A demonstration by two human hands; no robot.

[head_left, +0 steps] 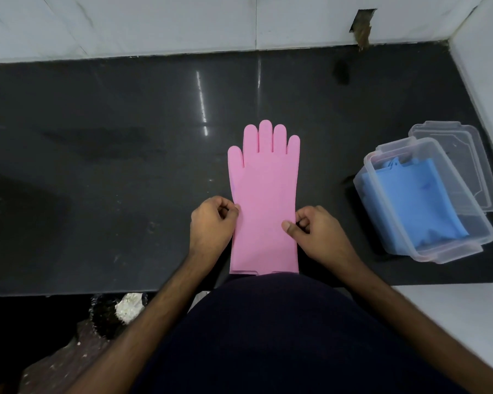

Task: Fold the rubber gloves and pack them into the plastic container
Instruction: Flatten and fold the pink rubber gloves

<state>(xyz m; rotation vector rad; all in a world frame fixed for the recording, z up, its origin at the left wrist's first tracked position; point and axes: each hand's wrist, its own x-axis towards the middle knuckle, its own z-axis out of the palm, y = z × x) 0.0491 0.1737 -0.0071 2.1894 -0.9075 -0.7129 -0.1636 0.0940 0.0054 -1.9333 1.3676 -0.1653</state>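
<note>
A pink rubber glove [264,189] lies flat on the dark counter, fingers pointing away from me, cuff at the near edge. It looks like a stacked pair, with a second layer showing at the cuff. My left hand [212,223] pinches the glove's left edge at the wrist section. My right hand [315,230] pinches the right edge, thumb on top of the pink rubber. To the right stands a clear plastic container [467,211] with folded blue gloves [419,200] inside.
The container's clear lid [473,155] lies just behind and partly under it. The dark counter [125,166] runs left to right, bounded by white tiled wall behind and at the right. A hole in the tiles [363,24] is at the back right.
</note>
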